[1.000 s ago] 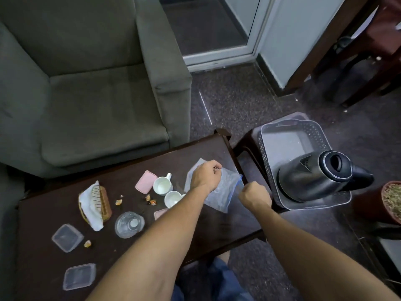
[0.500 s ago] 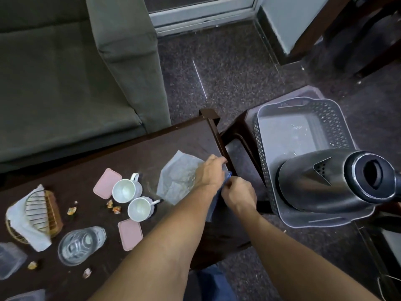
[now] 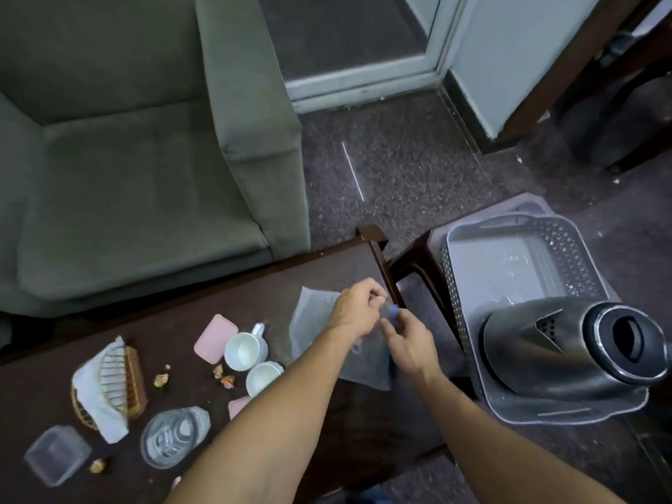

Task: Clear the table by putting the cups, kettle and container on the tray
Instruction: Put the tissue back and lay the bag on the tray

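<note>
Your right hand [image 3: 409,341] has joined your left hand [image 3: 358,309], both fingertips now pinching the bag [image 3: 312,311] by its blue edge; the cups [image 3: 244,350] left of them remain untrayed.

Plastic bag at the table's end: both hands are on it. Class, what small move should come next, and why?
Probably lift the plastic bag off the table and carry it towards the tray. The left hand and right hand both pinch its blue edge, so it is held. The kettle lies in the tray, leaving room. A white cup and a second cup wait on the table.
</note>
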Motion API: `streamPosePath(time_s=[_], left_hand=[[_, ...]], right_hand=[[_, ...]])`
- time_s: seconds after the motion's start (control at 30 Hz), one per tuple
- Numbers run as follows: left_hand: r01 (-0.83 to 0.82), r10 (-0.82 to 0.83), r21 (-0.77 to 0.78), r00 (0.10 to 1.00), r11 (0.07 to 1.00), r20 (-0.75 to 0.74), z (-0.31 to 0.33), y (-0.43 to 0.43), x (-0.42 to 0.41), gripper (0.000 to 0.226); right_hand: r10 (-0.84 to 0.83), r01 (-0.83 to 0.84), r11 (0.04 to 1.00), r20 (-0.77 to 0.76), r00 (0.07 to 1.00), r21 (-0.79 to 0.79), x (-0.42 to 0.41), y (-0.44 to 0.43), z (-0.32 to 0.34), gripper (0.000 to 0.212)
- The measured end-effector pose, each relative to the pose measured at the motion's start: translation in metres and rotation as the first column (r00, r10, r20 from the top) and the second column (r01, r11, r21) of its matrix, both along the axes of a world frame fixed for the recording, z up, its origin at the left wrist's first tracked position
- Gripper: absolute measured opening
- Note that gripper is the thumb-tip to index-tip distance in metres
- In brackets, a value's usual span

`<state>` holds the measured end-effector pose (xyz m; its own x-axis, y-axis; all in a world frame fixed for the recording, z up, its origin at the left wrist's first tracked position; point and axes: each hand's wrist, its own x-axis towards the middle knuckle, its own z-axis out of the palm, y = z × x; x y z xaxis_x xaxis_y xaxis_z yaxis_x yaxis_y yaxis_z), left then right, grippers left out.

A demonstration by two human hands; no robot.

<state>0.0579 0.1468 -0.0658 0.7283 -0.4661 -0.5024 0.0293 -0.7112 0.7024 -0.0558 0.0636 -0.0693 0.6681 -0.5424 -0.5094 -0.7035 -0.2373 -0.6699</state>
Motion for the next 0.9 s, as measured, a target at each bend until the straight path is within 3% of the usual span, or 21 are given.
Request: streamPosePath(time_s=[0.07,0.2,0.33,0.5,0.63,0.8,0.9], left_hand=[[-0.102,0.1,-0.108,0.995,0.989,-0.024,0.029,0.018,0.019,0.013],[-0.166,0.176,-0.279,0.984,0.946,0.012,0.109,0.067,0.057,0.008],[-0.128,0.228,-0.374,0.945,0.919,0.236,0.216,0.126,0.086,0.008],[-0.088,0.284,-0.378,0.817,0.922,0.503,0.364,0.2,0.107,0.014],[-0.09,0.378,-0.419,0.629,0.903,0.679,0.466,0.248,0.114,0.015],[-0.165,0.524,-0.505,0.415,0.847,0.743,0.543,0.306,0.117,0.014],[-0.211,0.563,-0.524,0.373,0.825,0.737,0.564,0.338,0.117,0.02]], right_hand=[[-0.003,0.003,1.0,0.102,0.995,0.0,0.018,0.005,0.03,0.007],[0.178,-0.139,0.978,0.283,0.942,-0.153,0.068,0.023,0.114,0.012],[0.378,-0.233,0.899,0.389,0.84,-0.371,0.118,0.057,0.224,0.01],[0.612,-0.32,0.711,0.326,0.721,-0.626,0.164,0.122,0.378,0.031],[0.731,-0.286,0.543,0.278,0.623,-0.789,0.188,0.176,0.492,0.026],[0.806,-0.241,0.375,0.186,0.561,-0.895,0.192,0.222,0.579,0.032],[0.811,-0.25,0.338,0.146,0.567,-0.907,0.181,0.226,0.595,0.029]])
